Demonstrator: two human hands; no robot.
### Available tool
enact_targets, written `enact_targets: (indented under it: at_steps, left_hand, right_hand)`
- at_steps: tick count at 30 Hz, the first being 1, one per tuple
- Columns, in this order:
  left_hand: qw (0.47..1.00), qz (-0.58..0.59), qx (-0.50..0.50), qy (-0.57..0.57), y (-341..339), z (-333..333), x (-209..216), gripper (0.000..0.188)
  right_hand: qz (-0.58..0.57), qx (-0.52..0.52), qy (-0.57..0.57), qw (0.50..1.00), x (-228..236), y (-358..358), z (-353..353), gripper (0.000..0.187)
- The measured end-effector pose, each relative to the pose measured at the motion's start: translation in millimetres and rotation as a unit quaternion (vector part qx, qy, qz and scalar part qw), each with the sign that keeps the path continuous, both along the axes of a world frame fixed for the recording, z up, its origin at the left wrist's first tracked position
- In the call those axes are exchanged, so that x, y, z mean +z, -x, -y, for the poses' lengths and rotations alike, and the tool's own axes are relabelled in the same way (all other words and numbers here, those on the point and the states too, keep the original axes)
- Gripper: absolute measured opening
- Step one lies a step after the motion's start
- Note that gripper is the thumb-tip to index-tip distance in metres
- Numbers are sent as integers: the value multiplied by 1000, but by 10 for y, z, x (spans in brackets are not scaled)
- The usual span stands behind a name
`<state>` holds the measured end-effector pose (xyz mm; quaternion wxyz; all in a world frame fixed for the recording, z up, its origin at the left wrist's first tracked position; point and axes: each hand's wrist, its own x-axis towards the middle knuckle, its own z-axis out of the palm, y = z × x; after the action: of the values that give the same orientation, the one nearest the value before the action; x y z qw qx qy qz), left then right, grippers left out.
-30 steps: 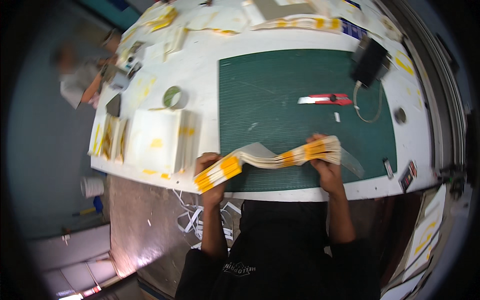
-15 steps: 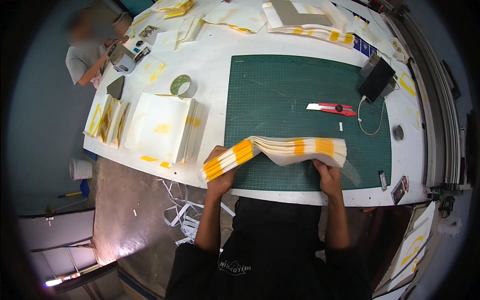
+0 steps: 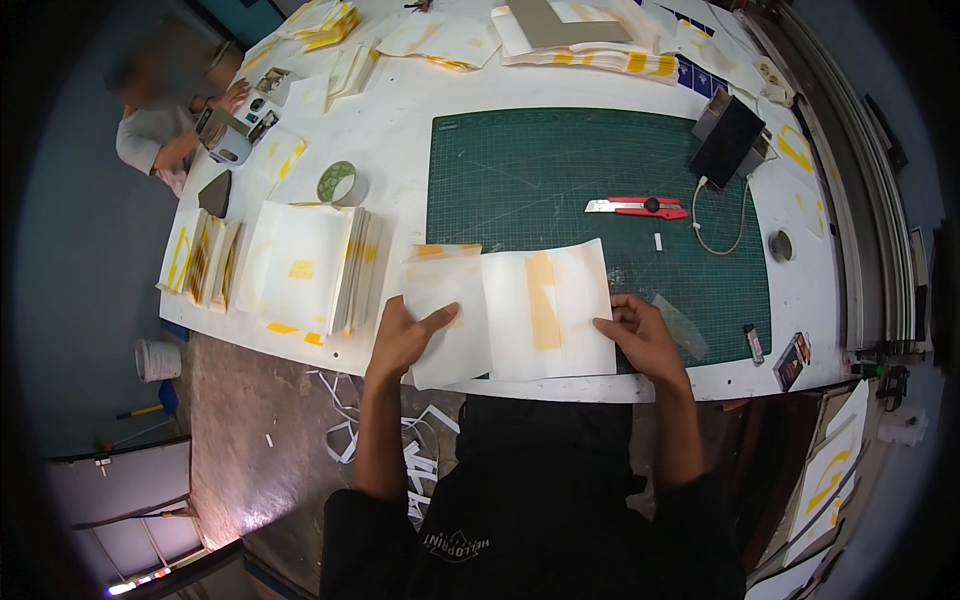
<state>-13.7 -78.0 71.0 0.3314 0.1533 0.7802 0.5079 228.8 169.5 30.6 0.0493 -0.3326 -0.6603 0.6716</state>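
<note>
A white paper booklet (image 3: 585, 300) with pale orange bands lies spread at the near edge of the green cutting mat (image 3: 520, 180). My left hand (image 3: 405, 338) grips its left part, thumb on top and the other fingers hidden beneath. At the right edge, my right hand (image 3: 643, 335) pinches the sheets between thumb and fingers. A strip of transparent film (image 3: 680, 325) lies beside my right hand. Farther up the mat rests a red utility knife (image 3: 640, 207) with its blade out, and a small white slip (image 3: 658, 242) is below it.
Left of the mat stand a thick paper stack (image 3: 290, 260), a smaller folded stack (image 3: 200, 258) and a tape roll (image 3: 338, 182). A black device with a cable (image 3: 727, 140) stands right. More paper piles line the far side. A co-worker (image 3: 165, 130) is at the table's far left.
The booklet has gone from being held up edge-on to lying opened with its pages facing up. Both hands have turned with it, and the view has shifted slightly.
</note>
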Motion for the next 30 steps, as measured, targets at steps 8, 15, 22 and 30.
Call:
enact_targets:
  at_steps: [8,15,22,30]
  left_hand:
    - [993,51,-20,-106,-117,-16,-11,45]
    - [967,-200,-145,-53,-637,-406,-184,26]
    - [915,-374,-18,151,-767,-469,-409,90]
    - [997,61,-21,-46,-619,-402,-349,65]
  right_hand:
    - [-21,-18,2,1000,-21,-86,8,28]
    - [-22,-37,4,999,-32,-66,28,27]
    - [-20,-62,43,997,-8,-6,151,35]
    - [-157,-39,28,986,-58,-109,260,33]
